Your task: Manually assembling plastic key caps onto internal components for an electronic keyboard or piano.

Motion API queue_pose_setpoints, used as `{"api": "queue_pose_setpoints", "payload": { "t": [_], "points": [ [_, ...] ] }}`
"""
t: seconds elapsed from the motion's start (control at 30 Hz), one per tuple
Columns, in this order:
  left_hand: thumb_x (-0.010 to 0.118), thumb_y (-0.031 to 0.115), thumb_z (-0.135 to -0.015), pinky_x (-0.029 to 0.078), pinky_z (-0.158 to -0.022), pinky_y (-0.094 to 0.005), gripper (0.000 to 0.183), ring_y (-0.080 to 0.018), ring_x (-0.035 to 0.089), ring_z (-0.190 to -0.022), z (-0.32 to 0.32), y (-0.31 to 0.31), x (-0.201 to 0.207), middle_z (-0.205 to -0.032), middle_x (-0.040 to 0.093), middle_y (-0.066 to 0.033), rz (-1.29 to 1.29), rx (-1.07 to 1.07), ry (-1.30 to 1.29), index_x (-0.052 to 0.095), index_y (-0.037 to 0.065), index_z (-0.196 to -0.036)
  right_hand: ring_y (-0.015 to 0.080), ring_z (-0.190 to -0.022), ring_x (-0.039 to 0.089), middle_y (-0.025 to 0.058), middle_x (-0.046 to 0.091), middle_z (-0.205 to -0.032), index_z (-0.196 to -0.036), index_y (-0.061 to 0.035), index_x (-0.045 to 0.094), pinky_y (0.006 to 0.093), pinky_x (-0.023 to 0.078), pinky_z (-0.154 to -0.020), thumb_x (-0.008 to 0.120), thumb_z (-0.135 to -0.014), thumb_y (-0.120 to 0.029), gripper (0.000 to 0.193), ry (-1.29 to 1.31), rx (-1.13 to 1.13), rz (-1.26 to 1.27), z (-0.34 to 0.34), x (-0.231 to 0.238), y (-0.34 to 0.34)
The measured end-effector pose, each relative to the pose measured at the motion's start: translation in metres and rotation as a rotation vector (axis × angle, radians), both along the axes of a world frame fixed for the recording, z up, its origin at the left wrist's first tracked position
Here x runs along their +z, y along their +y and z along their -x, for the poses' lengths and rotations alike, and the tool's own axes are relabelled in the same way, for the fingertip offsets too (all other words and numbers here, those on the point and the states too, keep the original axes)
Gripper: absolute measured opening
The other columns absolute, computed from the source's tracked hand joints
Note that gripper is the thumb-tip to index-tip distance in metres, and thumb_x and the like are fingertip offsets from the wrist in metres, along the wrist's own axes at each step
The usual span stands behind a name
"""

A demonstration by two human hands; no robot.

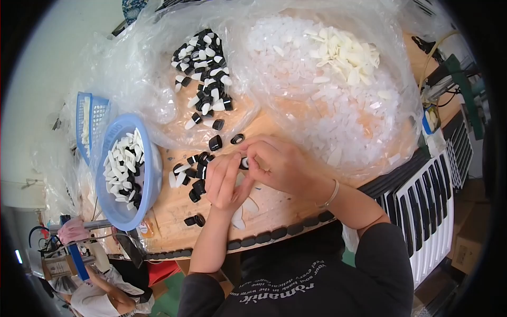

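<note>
Over the middle of the table a small black cap [244, 163] with a pale inside is held between my two hands. My left hand [224, 182] is closed, with its thumb and fingertips on the cap's left side. From the right, my right hand [282, 165] pinches at the same cap, its fingertips partly hiding it. Several loose black caps [199, 186] lie just left of my left hand, with white tongue-shaped pieces [181, 168] among them. Another black cap [237, 138] rests beyond my fingers. Flat cream pieces [238, 217] are under and beside my left wrist.
A blue basin [153, 182] at the left holds white pieces and black caps. Behind it stands a blue basket [84, 145]. Caps with white pieces form a pile [208, 74] on clear plastic. Cream pieces [348, 55] heap at far right. A rack of black-and-white strips [428, 211] stands right; another person [105, 296] sits lower left.
</note>
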State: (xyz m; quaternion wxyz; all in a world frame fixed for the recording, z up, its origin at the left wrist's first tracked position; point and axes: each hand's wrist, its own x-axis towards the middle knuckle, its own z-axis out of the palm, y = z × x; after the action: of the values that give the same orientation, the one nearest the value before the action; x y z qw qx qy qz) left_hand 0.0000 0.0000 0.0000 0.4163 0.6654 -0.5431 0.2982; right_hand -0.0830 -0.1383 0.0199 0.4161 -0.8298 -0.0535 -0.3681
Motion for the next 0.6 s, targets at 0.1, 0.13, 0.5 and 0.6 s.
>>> {"api": "queue_pose_setpoints", "payload": {
  "t": [0.1, 0.13, 0.5, 0.6],
  "points": [
    [0.074, -0.004, -0.059, 0.051, -0.076, -0.0373, 0.043, -0.032, 0.063, -0.084, 0.0009, -0.0018, 0.0029, -0.094, 0.066, -0.0159, 0.003, -0.014, 0.024, 0.064, -0.006, -0.101, 0.0217, -0.069, 0.063, 0.01, 0.065, -0.086, -0.081, -0.0038, 0.054, 0.0291, 0.051, -0.061, 0.064, -0.075, 0.002, 0.013, 0.089, -0.054, -0.039, 0.0018, 0.0004, 0.0008],
    [0.077, -0.003, -0.058, 0.051, -0.072, -0.0368, 0.045, -0.0318, 0.063, -0.081, 0.0004, -0.0028, 0.0031, -0.092, 0.065, -0.0165, -0.002, -0.014, 0.004, 0.064, -0.006, -0.101, 0.021, -0.067, 0.062, 0.0093, 0.064, -0.082, -0.081, -0.0037, 0.054, 0.0287, 0.051, -0.06, 0.064, -0.074, 0.003, 0.014, 0.121, -0.056, -0.03, 0.0029, 0.0003, 0.0003],
    [0.078, -0.003, -0.057, 0.052, -0.069, -0.037, 0.047, -0.0319, 0.062, -0.077, 0.0005, -0.0008, 0.0044, -0.089, 0.064, -0.0173, -0.005, -0.012, 0.008, 0.063, -0.008, -0.102, 0.0275, -0.062, 0.058, 0.009, 0.057, -0.073, -0.083, -0.0039, 0.055, 0.0341, 0.047, -0.055, 0.058, -0.076, 0.002, 0.01, 0.064, 0.067, -0.093, 0.0017, 0.0053, -0.0042],
    [0.078, -0.003, -0.058, 0.052, -0.069, -0.0371, 0.047, -0.0318, 0.062, -0.077, 0.0007, -0.0008, 0.0048, -0.089, 0.064, -0.0174, -0.005, -0.015, 0.024, 0.063, -0.008, -0.102, 0.0267, -0.064, 0.059, 0.0089, 0.059, -0.076, -0.083, -0.0032, 0.058, 0.0331, 0.049, -0.057, 0.058, -0.075, 0.005, 0.011, 0.01, 0.096, -0.061, -0.0002, 0.0001, -0.0057]
  ]
}}
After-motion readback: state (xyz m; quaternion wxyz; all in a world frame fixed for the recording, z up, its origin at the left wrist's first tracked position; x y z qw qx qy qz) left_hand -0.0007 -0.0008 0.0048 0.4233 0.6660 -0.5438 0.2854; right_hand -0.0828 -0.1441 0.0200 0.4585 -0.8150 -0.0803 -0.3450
